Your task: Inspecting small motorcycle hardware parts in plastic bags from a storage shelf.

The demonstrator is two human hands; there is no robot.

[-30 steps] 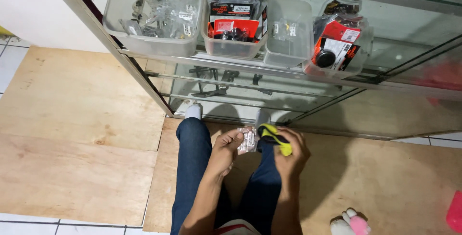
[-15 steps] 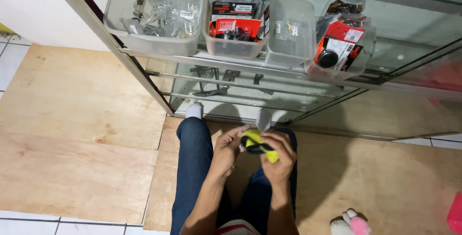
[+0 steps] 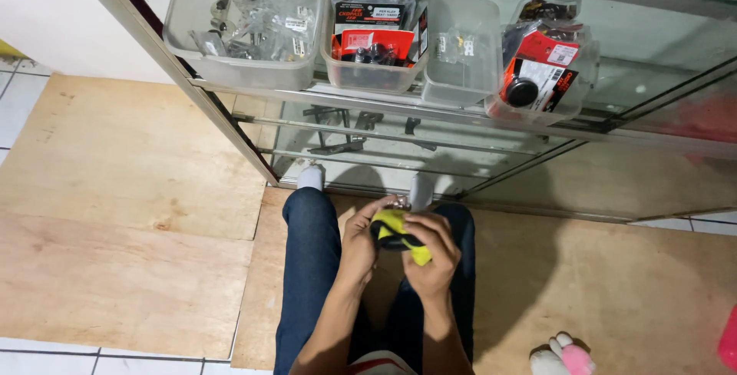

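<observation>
- Holding item: a small yellow and black object (image 3: 399, 234), gripped between both hands above the lap, near the middle of the view; a bit of shiny clear wrapping (image 3: 400, 204) shows at its far edge.
- Left hand (image 3: 362, 238): fingers curled round the left side of the object, thumb pressed on top; closed on it.
- Right hand (image 3: 432, 254): fingers wrapped over the right and near side; closed on it as well.
- Risk, slip: the object is small and partly wrapped in slick film; a loosened grip could likely let it drop between the legs in blue jeans (image 3: 307, 267) onto the floor.
- Risk, lost part: any loose piece could roll under the glass cabinet (image 3: 430, 152) just beyond the feet, where the gap looks hard to reach.
- Risk, knock: the knees sit close to the cabinet's lower pane; a forward lurch might strike it.
- Surface: bare plywood floor panels (image 3: 115, 214), tiled floor (image 3: 15, 99) at the left edge.
- Room: glass shelving at the far side carrying clear plastic tubs (image 3: 238, 68) of packaged small parts; a pink and white soft toy (image 3: 564, 353) at near right.
</observation>
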